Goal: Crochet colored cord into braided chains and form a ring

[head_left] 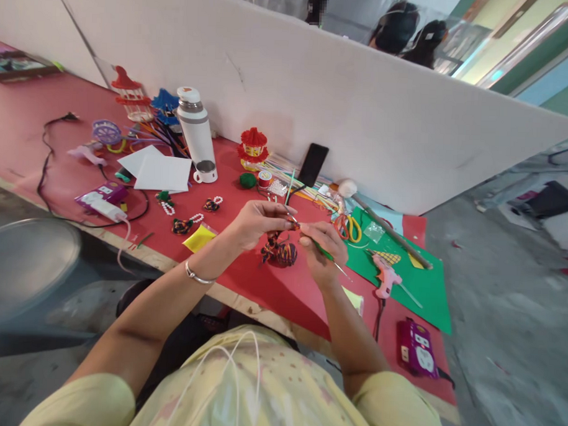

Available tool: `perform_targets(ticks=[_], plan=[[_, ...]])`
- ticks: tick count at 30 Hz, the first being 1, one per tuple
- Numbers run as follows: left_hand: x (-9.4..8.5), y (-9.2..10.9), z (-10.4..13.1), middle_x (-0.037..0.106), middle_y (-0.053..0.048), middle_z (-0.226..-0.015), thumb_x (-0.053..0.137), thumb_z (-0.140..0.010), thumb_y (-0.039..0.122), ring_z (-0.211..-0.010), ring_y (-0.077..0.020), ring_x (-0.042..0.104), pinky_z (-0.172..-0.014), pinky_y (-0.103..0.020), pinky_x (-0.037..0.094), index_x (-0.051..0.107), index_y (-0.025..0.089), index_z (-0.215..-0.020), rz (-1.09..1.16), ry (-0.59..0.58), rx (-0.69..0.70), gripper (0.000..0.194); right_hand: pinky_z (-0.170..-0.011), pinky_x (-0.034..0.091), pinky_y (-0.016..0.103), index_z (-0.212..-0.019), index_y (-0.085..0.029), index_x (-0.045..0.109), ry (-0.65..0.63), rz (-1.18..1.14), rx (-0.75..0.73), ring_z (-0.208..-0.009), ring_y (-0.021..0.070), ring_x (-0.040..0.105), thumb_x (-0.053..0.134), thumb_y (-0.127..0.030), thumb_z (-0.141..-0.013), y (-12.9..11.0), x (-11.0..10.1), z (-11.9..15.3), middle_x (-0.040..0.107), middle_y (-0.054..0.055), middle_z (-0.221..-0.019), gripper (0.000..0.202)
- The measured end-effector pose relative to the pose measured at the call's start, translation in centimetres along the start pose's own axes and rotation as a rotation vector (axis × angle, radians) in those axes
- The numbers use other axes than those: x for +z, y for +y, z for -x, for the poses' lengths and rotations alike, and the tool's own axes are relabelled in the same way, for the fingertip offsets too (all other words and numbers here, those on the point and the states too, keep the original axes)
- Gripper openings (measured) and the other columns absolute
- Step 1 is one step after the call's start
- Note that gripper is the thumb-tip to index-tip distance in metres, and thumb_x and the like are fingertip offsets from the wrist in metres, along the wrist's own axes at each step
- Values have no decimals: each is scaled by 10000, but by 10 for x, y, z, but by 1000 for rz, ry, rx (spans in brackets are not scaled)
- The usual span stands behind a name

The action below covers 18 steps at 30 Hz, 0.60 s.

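Note:
My left hand is closed, pinching a small piece of dark multicoloured crochet between thumb and fingers. In my right hand is a crochet hook with a green handle; one tip meets the yarn at my left fingertips, while the other metal end points down to the right. Just below both hands a ball of dark orange-and-purple yarn rests on the red table cover. More of the same yarnwork hangs beside the ball, and its exact shape is hard to make out.
Left of my hands lie small yarn pieces with white bead loops and a yellow packet. A white flask stands behind them. To the right are scissors, a pink glue gun on green sheet, and a purple power strip.

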<state>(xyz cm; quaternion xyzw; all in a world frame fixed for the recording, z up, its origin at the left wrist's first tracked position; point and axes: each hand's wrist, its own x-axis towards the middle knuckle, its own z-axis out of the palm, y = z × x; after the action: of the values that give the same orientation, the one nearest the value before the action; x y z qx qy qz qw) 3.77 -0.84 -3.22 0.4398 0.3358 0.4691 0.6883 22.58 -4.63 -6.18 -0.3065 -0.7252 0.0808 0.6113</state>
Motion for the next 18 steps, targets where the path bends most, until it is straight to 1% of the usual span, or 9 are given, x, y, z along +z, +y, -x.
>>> perform_targets(ticks=[2,5,9,12,13,15,18], plan=[[2,-3,0,764,-55,-732,939,-572,196,-600,-120,668,-510,-201,456,834,115,-953,2,14,6,403,-782,635,323,-1122,-299,799,-6,-18,65,-870,180,759,726,-189,-935,-2,1,1,797,50,-998,229],[6,-7,1,773,-50,-770,947,-581,219,-661,-131,693,-584,-216,512,839,127,-973,6,41,82,417,-780,646,321,-1098,-276,804,-2,-3,156,-855,173,771,712,-217,-951,-4,2,1,796,52,-995,184],[11,-11,1,760,-35,-742,979,-592,289,-643,-111,661,-606,-225,527,847,132,-906,14,125,213,375,-774,648,321,-1102,-265,801,42,42,158,-835,168,774,706,-228,-958,-7,7,2,806,47,-987,177],[16,-13,1,746,-19,-703,995,-576,271,-631,-95,652,-593,-201,510,849,141,-896,91,171,258,375,-813,651,339,-1126,-278,794,136,89,130,-892,183,774,700,-210,-958,-9,14,6,803,48,-1013,204],[17,-14,2,735,-10,-680,997,-573,264,-600,-81,632,-562,-188,487,849,143,-909,122,170,244,386,-835,652,353,-1144,-286,789,169,111,104,-924,192,771,702,-204,-956,-8,17,8,799,50,-1029,224],[19,-15,3,720,-1,-656,1001,-567,253,-549,-62,597,-511,-173,444,846,141,-925,197,150,171,406,-870,651,387,-1178,-306,779,214,150,32,-977,210,762,710,-194,-948,-6,21,11,790,55,-1062,265],[16,-12,5,752,-30,-721,1005,-546,239,-586,-83,640,-514,-177,451,844,137,-930,298,86,14,429,-870,655,423,-1171,-331,780,221,134,-36,-986,224,759,728,-218,-937,0,25,15,785,53,-1066,265]])
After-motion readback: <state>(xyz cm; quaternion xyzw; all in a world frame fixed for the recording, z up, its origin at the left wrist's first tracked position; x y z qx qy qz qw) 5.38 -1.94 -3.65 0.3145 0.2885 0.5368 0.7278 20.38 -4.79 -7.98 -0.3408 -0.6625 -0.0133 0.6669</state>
